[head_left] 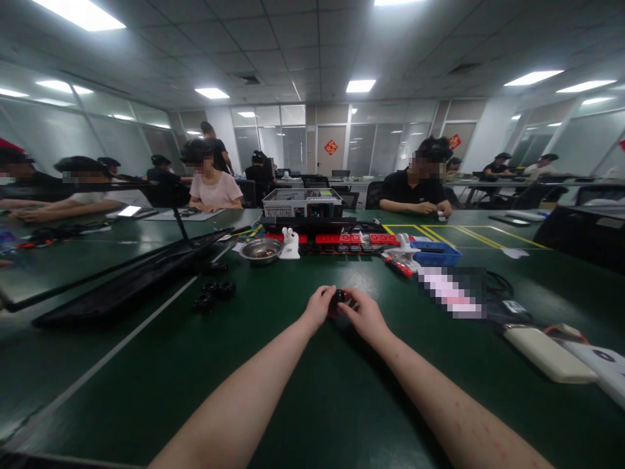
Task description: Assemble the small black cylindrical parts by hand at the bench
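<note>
Two bare hands meet over a green table (293, 404); between their fingertips sits a small black part (338, 297), pinched by the left hand (320, 306) on one side and the right hand (362, 314) on the other, fingers nearly together; it looks light, stiff and smooth, perhaps a little slippery, and best held by its opposite sides; its outline seems rounded, but fingers cover much of it, so its long axis and facing cannot be told; left of the grip lie loose black parts (225, 289); beyond, also leftward, a metal bowl (250, 253).
</note>
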